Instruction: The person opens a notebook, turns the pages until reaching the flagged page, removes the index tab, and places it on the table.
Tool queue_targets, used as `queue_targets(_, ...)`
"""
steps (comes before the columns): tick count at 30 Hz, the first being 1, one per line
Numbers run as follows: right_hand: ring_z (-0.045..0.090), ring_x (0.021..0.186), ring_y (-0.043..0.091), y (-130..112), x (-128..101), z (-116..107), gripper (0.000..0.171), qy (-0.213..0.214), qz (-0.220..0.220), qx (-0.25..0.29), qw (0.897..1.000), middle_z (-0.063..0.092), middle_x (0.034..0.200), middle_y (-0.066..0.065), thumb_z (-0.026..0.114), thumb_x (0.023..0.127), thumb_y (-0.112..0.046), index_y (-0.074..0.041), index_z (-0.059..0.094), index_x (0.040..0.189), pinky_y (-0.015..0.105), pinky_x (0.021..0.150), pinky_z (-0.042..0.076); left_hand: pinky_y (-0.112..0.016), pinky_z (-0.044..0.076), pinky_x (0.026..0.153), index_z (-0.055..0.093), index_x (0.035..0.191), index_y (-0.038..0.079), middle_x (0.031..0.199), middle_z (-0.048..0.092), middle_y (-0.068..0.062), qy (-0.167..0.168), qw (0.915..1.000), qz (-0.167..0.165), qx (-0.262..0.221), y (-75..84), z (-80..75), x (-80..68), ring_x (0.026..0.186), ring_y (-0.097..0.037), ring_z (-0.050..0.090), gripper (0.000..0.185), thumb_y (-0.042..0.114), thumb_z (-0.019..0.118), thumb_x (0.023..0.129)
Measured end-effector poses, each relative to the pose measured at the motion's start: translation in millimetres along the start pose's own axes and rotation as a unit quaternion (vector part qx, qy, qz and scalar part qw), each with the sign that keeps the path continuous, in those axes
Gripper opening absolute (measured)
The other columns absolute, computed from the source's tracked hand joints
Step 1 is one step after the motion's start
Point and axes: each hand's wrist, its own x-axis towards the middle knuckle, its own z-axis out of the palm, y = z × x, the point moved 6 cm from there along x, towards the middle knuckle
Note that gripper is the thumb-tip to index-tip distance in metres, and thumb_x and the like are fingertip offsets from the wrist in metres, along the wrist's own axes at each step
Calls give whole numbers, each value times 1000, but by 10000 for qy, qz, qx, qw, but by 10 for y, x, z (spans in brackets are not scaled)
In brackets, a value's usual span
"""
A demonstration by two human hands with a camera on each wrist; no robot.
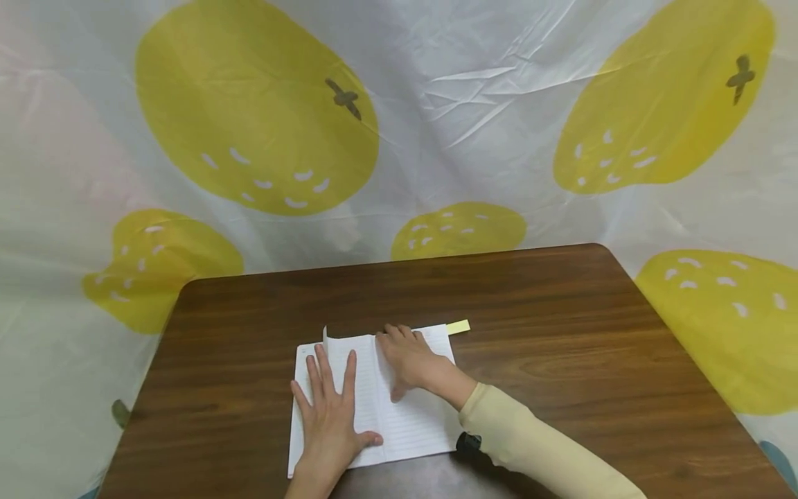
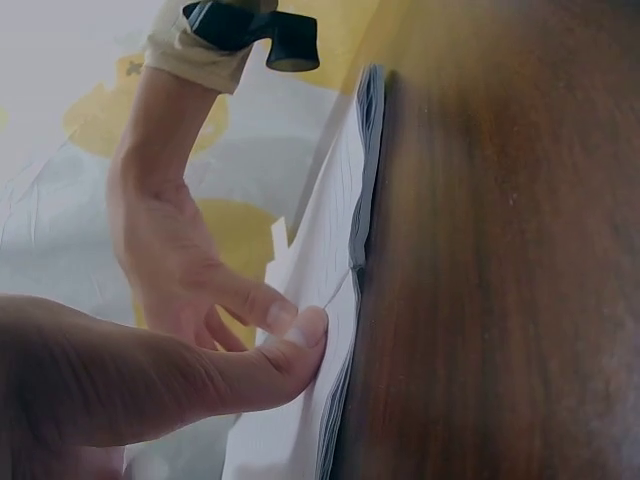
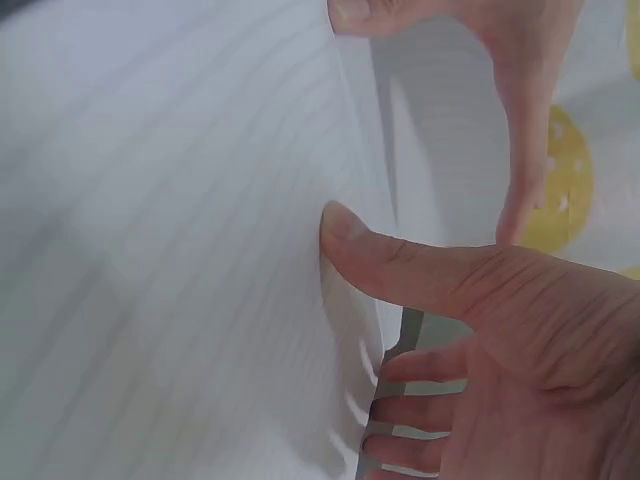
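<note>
head view: an open notebook (image 1: 399, 409) lies near the front edge of a brown table (image 1: 561, 333), lined pages up. the left hand (image 1: 330, 416) lies flat on the left page, fingers straight and spread, thumb out toward the spine — it grips nothing and seems to be there to pin the page flat. the right hand (image 1: 411, 360) rests on the right page near the spine, fingers stretched toward the top edge, likely pressing the fold down; how hard it presses cannot be told. a page edge stands up a little at the top of the spine. a yellow tab (image 1: 458, 327) sticks out past the notebook's top right corner. behind the table hangs a white sheet (image 1: 436, 104) with yellow fruit prints. both forearms are cut off by the bottom edge.

left wrist view: the left thumb (image 2: 290, 345) lies straight against the paper, and the right hand (image 2: 170, 250) reaches in beside it. the notebook's stacked page edges (image 2: 365, 150) show side on against the wood. the picture is tilted and soft.

right wrist view: the right thumb (image 3: 400, 265) presses on the lined page (image 3: 180, 250), the other fingers (image 3: 420, 410) straight below it — nothing is pinched. part of the left hand (image 3: 500, 60) shows at the top; the rest is cut off and blurred.
</note>
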Motion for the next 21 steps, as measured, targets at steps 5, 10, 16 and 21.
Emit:
queue_targets(5, 32, 150, 39, 36, 75, -26, 126, -403, 322, -300, 9982, 31, 164, 18, 100, 56, -45, -5, 34, 156, 54, 120, 31, -81, 4, 111, 33, 158, 12, 165, -11, -34, -91, 9999, 49, 133, 1, 8, 12, 152, -55, 0, 136, 51, 99, 45)
queue_targets(10, 29, 152, 38, 56, 114, -15, 128, -628, 520, -380, 9959, 27, 167, 15, 99, 55, -47, -9, 33, 158, 53, 122, 28, -80, 11, 111, 48, 151, 11, 165, 7, -35, -526, 9986, -16, 103, -4, 37, 9, 151, -56, 13, 118, 52, 95, 51)
queue_targets(16, 34, 150, 38, 24, 79, -25, 126, -523, 537, -416, 9963, 32, 165, 16, 99, 56, -45, -9, 34, 157, 55, 122, 28, -83, 25, 104, 47, 152, 16, 159, 31, -33, -1332, 9900, -302, -360, -33, 90, 6, 143, -61, 29, 106, 52, 89, 62)
queue_targets(21, 38, 148, 37, 13, 33, -35, 123, -304, 498, -535, 9969, 38, 162, 16, 99, 57, -45, -6, 36, 156, 57, 121, 29, -84, 32, 97, 44, 153, 16, 160, 29, -34, -1483, 9864, -347, -612, -33, 72, 18, 142, -63, 29, 106, 49, 90, 63)
